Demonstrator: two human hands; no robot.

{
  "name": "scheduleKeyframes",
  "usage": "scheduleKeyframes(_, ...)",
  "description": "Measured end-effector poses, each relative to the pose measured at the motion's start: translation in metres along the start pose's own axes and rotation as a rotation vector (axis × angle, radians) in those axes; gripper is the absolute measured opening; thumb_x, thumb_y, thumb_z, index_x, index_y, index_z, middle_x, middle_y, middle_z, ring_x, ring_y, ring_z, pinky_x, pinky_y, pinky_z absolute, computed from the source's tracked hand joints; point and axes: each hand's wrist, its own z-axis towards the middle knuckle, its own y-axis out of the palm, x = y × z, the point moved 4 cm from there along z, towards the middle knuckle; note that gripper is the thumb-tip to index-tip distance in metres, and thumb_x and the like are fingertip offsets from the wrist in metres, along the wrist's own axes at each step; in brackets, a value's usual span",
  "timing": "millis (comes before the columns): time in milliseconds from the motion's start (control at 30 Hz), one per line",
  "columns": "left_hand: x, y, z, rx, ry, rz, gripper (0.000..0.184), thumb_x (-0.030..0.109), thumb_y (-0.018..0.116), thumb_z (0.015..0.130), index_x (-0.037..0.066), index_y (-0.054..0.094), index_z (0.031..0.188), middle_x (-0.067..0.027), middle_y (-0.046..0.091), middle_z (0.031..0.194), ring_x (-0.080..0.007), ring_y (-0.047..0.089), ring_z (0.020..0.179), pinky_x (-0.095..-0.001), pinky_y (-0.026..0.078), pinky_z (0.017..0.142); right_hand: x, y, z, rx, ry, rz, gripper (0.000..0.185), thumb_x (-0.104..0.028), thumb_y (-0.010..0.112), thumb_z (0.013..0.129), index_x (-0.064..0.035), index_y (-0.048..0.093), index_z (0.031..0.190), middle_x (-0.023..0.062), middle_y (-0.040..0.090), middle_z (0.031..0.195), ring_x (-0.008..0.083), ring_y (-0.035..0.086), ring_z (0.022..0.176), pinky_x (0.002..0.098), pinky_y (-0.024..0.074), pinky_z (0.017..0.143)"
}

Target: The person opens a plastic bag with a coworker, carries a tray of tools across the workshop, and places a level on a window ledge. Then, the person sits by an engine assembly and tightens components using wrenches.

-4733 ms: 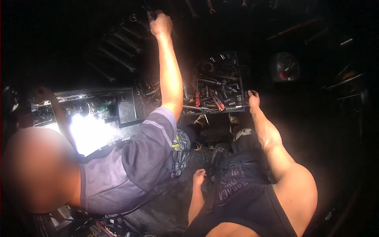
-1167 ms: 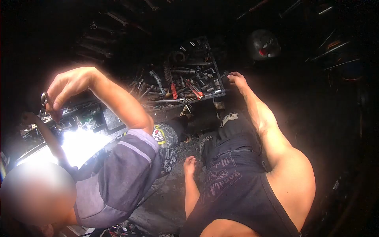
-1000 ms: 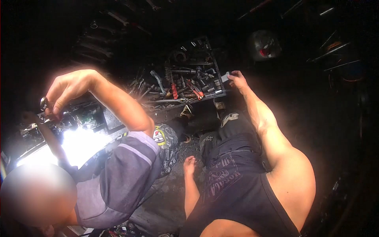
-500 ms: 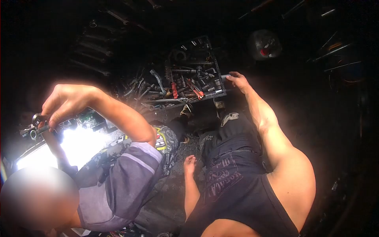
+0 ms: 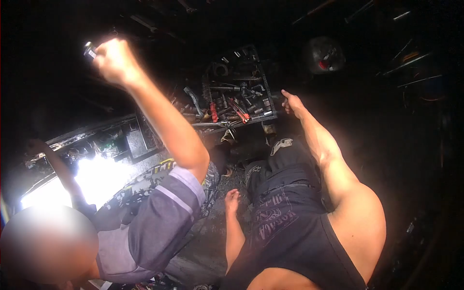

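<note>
My right hand (image 5: 293, 103) is just right of the tool tray (image 5: 267, 89), with one digit stretched out towards it and the other fingers loosely bent. I see nothing in its grasp. My left hand (image 5: 232, 197) hangs low beside my dark clothing, fingers slightly bent and apart, with nothing in it. Inside the tray lie sockets, dark metal tools, a red-handled tool (image 5: 213, 112) and a red and silver tool (image 5: 240, 110). On the left a co-worker's raised hand (image 5: 115, 63) grips a shiny-ended dark metal tool (image 5: 90, 51), its kind unclear.
The co-worker (image 5: 159, 222) sits or crouches close on my left, their raised arm reaching past the tray's left side. A bright glare (image 5: 99, 181) covers part of the lower left. Beyond the tray to the right is a clear round container (image 5: 326, 55) with something red inside.
The co-worker's hand has swung up and right, carrying a metal tool. My right hand has shifted slightly, and the grey piece at its fingertips no longer shows. My left hand stays still.
</note>
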Motion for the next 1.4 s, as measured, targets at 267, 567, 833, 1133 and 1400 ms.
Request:
scheduleKeyframes(267, -0.051, -0.002, 0.04, -0.002, 0.107, 0.034, 0.019, 0.023, 0.07, 0.09, 0.013, 0.068, 0.106, 0.0002, 0.065, 0.081, -0.0121, 0.058, 0.069, -0.0284, 0.048, 0.061, 0.008, -0.006, 0.003, 0.033, -0.395, 0.022, 0.018, -0.01, 0.072, 0.077, -0.0063, 0.06, 0.09, 0.0013, 0.057, 0.072, 0.0111, 0.055, 0.062, 0.026, 0.0449, 0.058)
scheduleKeyframes(567, -0.034, 0.0, 0.026, -0.016, 0.051, -0.036, 0.021, 0.022, 0.068, 0.091, 0.011, 0.066, 0.108, -0.0023, 0.066, 0.083, -0.0144, 0.061, 0.07, -0.0307, 0.052, 0.062, 0.002, -0.008, 0.022, 0.134, -0.547, -0.178, 0.048, -0.023, 0.082, 0.077, -0.0032, 0.061, 0.115, 0.0084, 0.067, 0.092, 0.0131, 0.063, 0.075, 0.0272, 0.0494, 0.067)
scheduleKeyframes(833, -0.044, 0.004, 0.031, -0.023, 0.229, 0.073, 0.022, 0.02, 0.068, 0.09, 0.009, 0.067, 0.109, -0.0059, 0.069, 0.093, -0.0176, 0.064, 0.082, -0.0337, 0.053, 0.072, -0.004, -0.007, 0.022, 0.226, -0.266, -0.102, 0.035, -0.034, 0.074, 0.086, -0.0041, 0.066, 0.103, 0.0038, 0.064, 0.074, 0.0112, 0.056, 0.058, 0.0262, 0.0456, 0.057)
scheduleKeyframes(1133, -0.028, 0.004, 0.024, 0.015, 0.249, 0.112, 0.025, 0.022, 0.068, 0.09, 0.006, 0.068, 0.108, -0.0068, 0.069, 0.101, -0.0186, 0.064, 0.089, -0.0348, 0.053, 0.077, 0.016, -0.003, 0.011, 0.079, -0.231, -0.038, 0.04, -0.042, 0.071, 0.086, -0.0039, 0.067, 0.098, 0.0023, 0.061, 0.075, 0.0105, 0.056, 0.063, 0.0262, 0.0438, 0.056)
scheduleKeyframes(1400, 0.015, 0.011, 0.001, -0.006, 0.18, 0.136, 0.026, 0.023, 0.065, 0.092, 0.005, 0.066, 0.11, -0.0073, 0.069, 0.095, -0.019, 0.065, 0.083, -0.0339, 0.052, 0.07, 0.006, -0.014, 0.006, 0.09, -0.134, -0.151, 0.032, -0.036, 0.07, 0.087, -0.0043, 0.068, 0.09, -0.001, 0.061, 0.076, 0.01, 0.055, 0.063, 0.0241, 0.0421, 0.058)
